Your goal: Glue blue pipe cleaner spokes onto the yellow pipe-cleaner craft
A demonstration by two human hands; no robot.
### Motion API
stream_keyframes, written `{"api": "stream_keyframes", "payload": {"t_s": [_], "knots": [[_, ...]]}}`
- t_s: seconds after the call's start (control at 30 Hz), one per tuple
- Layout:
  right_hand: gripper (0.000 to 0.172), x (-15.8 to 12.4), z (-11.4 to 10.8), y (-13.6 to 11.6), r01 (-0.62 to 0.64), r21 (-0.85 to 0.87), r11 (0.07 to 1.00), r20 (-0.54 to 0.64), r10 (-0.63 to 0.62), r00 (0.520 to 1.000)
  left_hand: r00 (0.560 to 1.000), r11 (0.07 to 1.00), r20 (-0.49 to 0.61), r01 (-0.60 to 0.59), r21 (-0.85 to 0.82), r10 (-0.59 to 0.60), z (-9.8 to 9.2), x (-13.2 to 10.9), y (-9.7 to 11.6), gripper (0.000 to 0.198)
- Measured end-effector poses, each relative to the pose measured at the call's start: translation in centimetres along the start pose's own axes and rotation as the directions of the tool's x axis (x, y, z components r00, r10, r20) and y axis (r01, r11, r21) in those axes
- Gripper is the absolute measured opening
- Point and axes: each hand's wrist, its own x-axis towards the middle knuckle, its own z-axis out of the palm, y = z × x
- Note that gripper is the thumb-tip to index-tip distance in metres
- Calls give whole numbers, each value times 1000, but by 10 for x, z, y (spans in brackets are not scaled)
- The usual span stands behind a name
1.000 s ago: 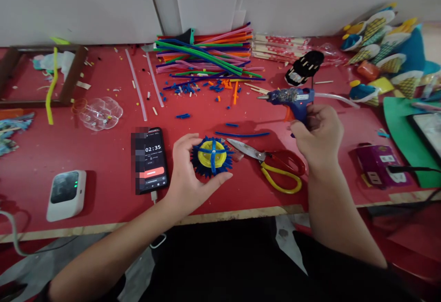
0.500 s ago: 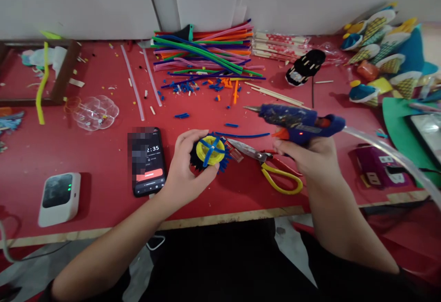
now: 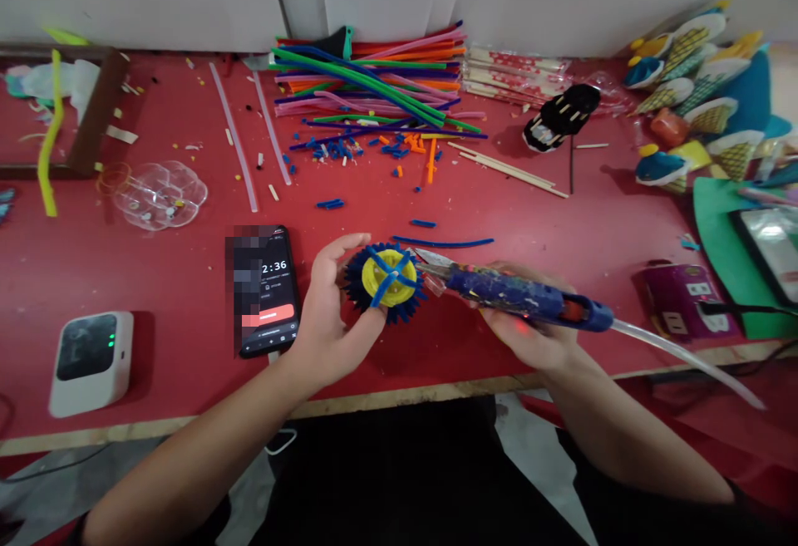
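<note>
Between the thumb and fingers of my left hand (image 3: 333, 309) is a round piece (image 3: 390, 277) with a yellow centre, a blue cross over it and a fringed dark blue rim. My right hand (image 3: 536, 338) is closed round a blue hot glue gun (image 3: 524, 297) with a small red light. Its nozzle points left, close to the piece's right edge; whether it touches, I cannot tell. Behind the gun, only the blades of the scissors (image 3: 433, 257) show. A long blue pipe cleaner (image 3: 444, 242) lies just beyond, with short cut blue pieces (image 3: 423, 223) above it.
A lit phone (image 3: 267, 292) and a white device (image 3: 92, 361) lie to the left. Colourful pipe cleaners (image 3: 374, 89) are heaped at the back. Wooden sticks (image 3: 508, 169) and a black figure (image 3: 561, 118) stand behind the gun. A purple power socket box (image 3: 682, 301) sits right.
My right hand has lowered the glue gun and brought its nozzle left, up to the round piece. The piece has turned to show its yellow face more fully. The gun now covers the scissors' handles.
</note>
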Motion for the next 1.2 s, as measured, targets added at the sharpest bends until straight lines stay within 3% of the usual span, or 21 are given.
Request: {"api": "stream_keyframes", "payload": {"t_s": [0.23, 0.43, 0.8, 1.2], "knots": [[23, 3, 11, -12, 125, -5, 992, 42, -125, 991, 999, 997, 5, -45, -61, 45, 1, 3, 4, 61], [16, 7, 14, -13, 176, -68, 982, 4, -176, 984, 998, 998, -1, -55, -37, 55, 2, 1, 1, 62], [9, 6, 17, -13, 146, -47, 988, -15, -147, 989, 999, 998, -13, -34, -55, 33, 4, 0, 1, 59], [15, 2, 14, -15, 92, -92, 991, -33, -96, 995, 1000, 998, 5, -21, -55, 21, 3, -1, 1, 58]]}}
